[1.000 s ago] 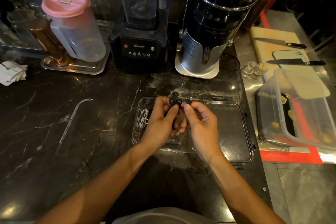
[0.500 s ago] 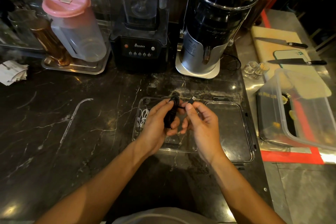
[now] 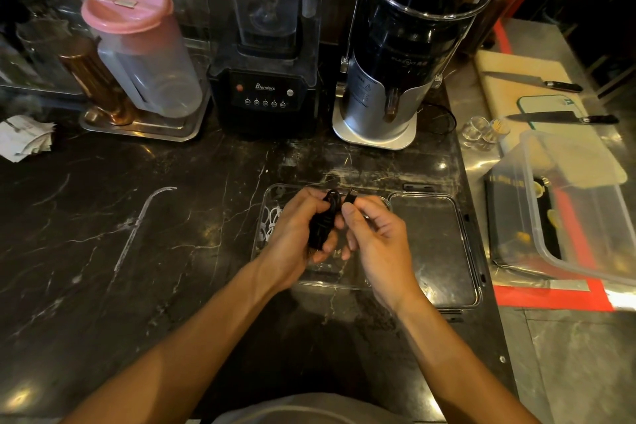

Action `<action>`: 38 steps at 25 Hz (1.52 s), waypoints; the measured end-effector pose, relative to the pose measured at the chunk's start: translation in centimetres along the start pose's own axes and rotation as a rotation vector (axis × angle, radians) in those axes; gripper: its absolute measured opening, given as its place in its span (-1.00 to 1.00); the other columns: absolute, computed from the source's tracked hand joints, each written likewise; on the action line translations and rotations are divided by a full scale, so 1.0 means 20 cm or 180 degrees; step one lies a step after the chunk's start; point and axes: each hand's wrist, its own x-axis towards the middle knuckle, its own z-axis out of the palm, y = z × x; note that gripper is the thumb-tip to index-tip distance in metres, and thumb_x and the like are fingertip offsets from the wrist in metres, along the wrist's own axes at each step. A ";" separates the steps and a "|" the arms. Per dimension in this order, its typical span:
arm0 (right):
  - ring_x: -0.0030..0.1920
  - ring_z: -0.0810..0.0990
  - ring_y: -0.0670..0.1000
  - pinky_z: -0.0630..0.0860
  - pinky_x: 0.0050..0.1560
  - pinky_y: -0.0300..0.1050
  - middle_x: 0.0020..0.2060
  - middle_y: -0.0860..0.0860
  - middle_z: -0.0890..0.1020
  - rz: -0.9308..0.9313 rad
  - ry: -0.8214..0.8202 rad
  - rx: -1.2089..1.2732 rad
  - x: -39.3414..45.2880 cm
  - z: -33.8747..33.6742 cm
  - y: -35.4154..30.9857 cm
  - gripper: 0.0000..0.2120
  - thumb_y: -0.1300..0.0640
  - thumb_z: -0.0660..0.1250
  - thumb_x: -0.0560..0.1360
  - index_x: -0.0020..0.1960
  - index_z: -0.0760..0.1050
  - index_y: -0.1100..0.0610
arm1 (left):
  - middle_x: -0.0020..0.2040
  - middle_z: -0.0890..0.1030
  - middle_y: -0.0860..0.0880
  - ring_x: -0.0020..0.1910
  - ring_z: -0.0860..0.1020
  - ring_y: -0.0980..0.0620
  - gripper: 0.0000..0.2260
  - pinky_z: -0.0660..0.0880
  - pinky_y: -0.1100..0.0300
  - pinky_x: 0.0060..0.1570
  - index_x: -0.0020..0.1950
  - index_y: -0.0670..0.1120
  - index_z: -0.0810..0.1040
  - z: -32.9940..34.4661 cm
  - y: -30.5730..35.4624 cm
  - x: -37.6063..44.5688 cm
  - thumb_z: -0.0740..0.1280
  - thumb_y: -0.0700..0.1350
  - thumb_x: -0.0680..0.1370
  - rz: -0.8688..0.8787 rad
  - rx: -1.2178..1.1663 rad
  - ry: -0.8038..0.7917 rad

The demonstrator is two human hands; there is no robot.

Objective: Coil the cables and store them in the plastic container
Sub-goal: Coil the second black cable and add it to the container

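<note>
Black cable (image 3: 325,220), gathered into a compact bundle, sits in the left hand (image 3: 296,237), whose fingers and thumb are curled around it. One free end of the bundle projects upward, and the right hand (image 3: 373,237) pinches that end between thumb and forefinger; the remaining right fingers are loosely curled. Both hands are close together, nearly touching, directly above the plastic container (image 3: 275,189).

This container is clear and shallow and rests on the dark marble surface (image 3: 137,251). A coiled white cable (image 3: 272,222) lies inside it at the left end, just beside the left hand. The container's clear lid (image 3: 437,251) lies flat on the surface, touching the container's right edge.

Behind the container, 2 appliances stand upright against the back: a black blender (image 3: 265,89) with a row of buttons, and to its right a black and silver machine (image 3: 395,72) on a pale base. Left of the blender, a translucent pitcher with a pink lid (image 3: 137,45) stands on a metal tray (image 3: 144,129) next to a copper-coloured vessel (image 3: 99,79). Crumpled paper (image 3: 24,138) lies at the far left edge.

To the right, a larger clear tub (image 3: 578,210) rests tilted over a metal counter. Beyond it, 2 knives (image 3: 564,119) lie on a pale cutting board (image 3: 509,93), and small glasses (image 3: 481,131) stand near the board.
</note>
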 end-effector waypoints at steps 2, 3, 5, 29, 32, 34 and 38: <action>-0.36 0.45 -0.02 0.52 -0.41 -0.12 -0.10 0.16 0.48 0.0042 0.0075 0.0052 0.00 0.00 0.01 -0.84 0.24 0.29 0.67 0.07 0.64 0.25 | -0.22 0.56 -0.09 -0.42 0.47 0.01 -0.88 0.32 0.21 -0.54 0.12 -0.14 0.45 0.00 0.00 0.00 0.15 -0.16 0.69 0.0096 0.0132 0.0098; -0.36 0.46 -0.01 0.53 -0.41 -0.11 -0.08 0.13 0.47 0.0043 0.0133 0.0068 0.00 0.00 0.01 -0.85 0.24 0.30 0.66 0.07 0.64 0.26 | -0.21 0.58 -0.09 -0.40 0.50 0.02 -0.87 0.35 0.19 -0.52 0.10 -0.16 0.49 0.00 0.00 0.00 0.20 -0.13 0.67 0.0149 0.0233 0.0179; -0.38 0.47 -0.04 0.55 -0.41 -0.14 -0.02 0.08 0.48 -0.0016 0.0238 0.0014 0.00 -0.01 0.00 -0.86 0.27 0.30 0.66 0.06 0.64 0.25 | -0.16 0.59 -0.08 -0.36 0.52 0.05 -0.80 0.37 0.20 -0.49 0.12 -0.16 0.55 0.01 0.00 0.00 0.26 -0.06 0.62 0.0212 0.0440 0.0263; -0.38 0.56 0.02 0.57 -0.37 -0.16 -0.09 0.24 0.54 -0.0147 0.0149 -0.0491 -0.03 0.01 -0.02 -0.81 0.22 0.24 0.70 0.05 0.63 0.21 | -0.30 0.56 0.12 -0.38 0.52 0.22 -0.85 0.44 0.39 -0.38 0.14 -0.24 0.43 0.03 -0.02 0.00 0.15 -0.17 0.71 0.0848 0.1646 0.0317; -0.33 0.57 -0.01 0.61 -0.39 -0.12 -0.05 0.24 0.51 0.0102 0.0231 0.0009 -0.03 0.03 -0.03 -0.81 0.18 0.27 0.68 0.07 0.64 0.21 | -0.30 0.54 0.06 -0.39 0.50 0.15 -0.86 0.43 0.33 -0.45 0.14 -0.21 0.40 0.04 -0.02 0.00 0.11 -0.17 0.72 0.0856 0.1345 0.0332; -0.33 0.57 -0.02 0.61 -0.40 -0.10 -0.08 0.21 0.50 0.0206 0.0172 0.0115 -0.03 0.02 -0.04 -0.80 0.12 0.30 0.65 0.04 0.66 0.20 | -0.29 0.53 0.07 -0.39 0.49 0.13 -0.89 0.44 0.30 -0.45 0.12 -0.16 0.39 0.05 -0.01 0.00 0.10 -0.17 0.72 0.0918 0.1319 0.0317; -0.33 0.55 0.00 0.62 -0.41 -0.03 -0.08 0.12 0.47 0.0182 0.0048 -0.0037 -0.01 0.01 -0.07 -0.79 0.16 0.29 0.67 -0.04 0.63 0.22 | -0.28 0.52 0.06 -0.38 0.49 0.10 -0.90 0.45 0.28 -0.43 0.12 -0.15 0.40 0.06 -0.01 0.01 0.11 -0.16 0.72 0.0954 0.1401 0.0339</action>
